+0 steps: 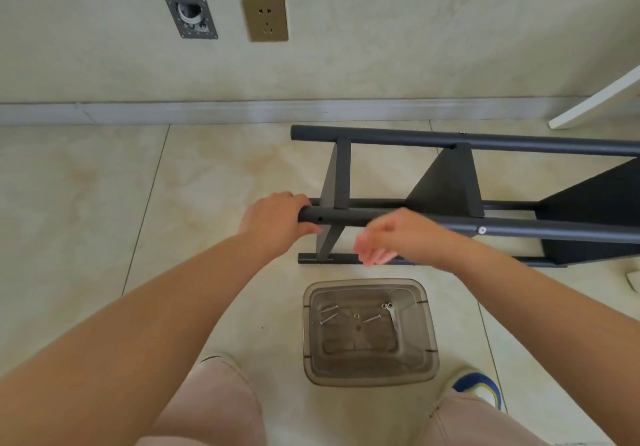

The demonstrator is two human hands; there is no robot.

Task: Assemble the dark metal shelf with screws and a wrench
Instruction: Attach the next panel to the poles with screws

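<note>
My left hand grips the dark metal shelf's near tube at nine o'clock to steady it on its side, right hand blurred, fingers loose, empty, above the clear plastic tub of screws and small steel wrench at six.

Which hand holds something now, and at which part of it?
The left hand grips the dark metal shelf at the free end of its near pole. The right hand is blurred, fingers spread, and holds nothing.

Beige tiled floor under sideways dark metal shelf and clear plastic bin
</note>
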